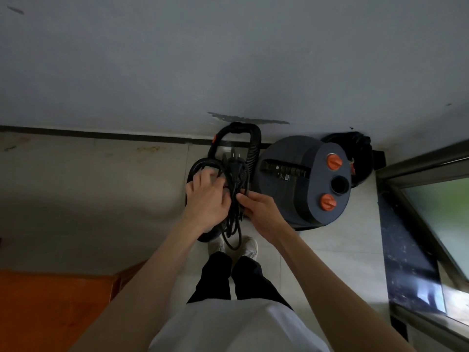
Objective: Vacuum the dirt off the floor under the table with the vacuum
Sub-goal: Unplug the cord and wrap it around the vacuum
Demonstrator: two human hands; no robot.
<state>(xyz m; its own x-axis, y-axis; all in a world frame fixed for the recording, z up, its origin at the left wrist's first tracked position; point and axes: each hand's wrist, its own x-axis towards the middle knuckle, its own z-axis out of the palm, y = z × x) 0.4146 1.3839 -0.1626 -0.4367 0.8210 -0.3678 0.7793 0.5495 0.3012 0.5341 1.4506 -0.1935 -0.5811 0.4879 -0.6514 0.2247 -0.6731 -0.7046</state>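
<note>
Our left hand [206, 198] and right hand [258, 208] both grip the bundled black power cord [234, 184] beside the dark grey canister vacuum [302, 181]; we judge untangling comes first, then plugging in.

The floor corner by the wall [228, 59] is crowded. The vacuum canister [302, 184] stands at the wall's foot, with a black bin [355, 148] wedged behind it toward the window frame [418, 179]. The gap to the canister's left is filled by the ribbed hose [253, 151] and bundled power cord [234, 189]. Open tiled floor [88, 179] is found further left, bounded near the bottom edge by an orange wooden table [50, 308].
</note>
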